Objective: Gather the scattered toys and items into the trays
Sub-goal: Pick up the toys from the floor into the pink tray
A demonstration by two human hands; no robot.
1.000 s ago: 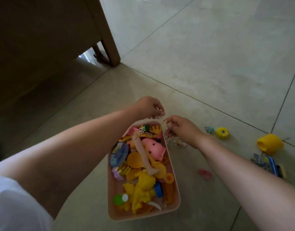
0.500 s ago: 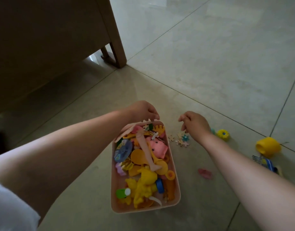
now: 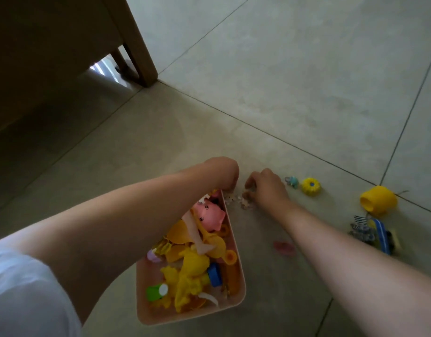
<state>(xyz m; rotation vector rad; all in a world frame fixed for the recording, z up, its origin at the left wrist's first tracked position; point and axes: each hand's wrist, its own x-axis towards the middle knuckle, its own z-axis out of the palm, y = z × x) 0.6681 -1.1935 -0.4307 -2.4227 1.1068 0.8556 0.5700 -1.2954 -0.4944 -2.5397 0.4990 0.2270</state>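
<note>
The right hand point(image 3: 265, 188) curls its fingers down onto small puzzle pieces point(image 3: 246, 203) on the floor just beside the pink tray point(image 3: 241, 276); the left hand point(image 3: 221, 171) hangs over the tray's far end, its grip hidden. Next, probably, pinching the pieces and lifting them in.

Right hand point(image 3: 266, 188) is now down on the floor point(image 3: 282, 105) just past the tray's point(image 3: 241, 268) far right corner, fingers point(image 3: 249, 184) curled onto the small puzzle pieces point(image 3: 245, 203) there; half a second ago it hovered above them. Left hand point(image 3: 223, 172) has shifted to the tray's far rim, its forearm now covering more of the tray's left side.
</note>
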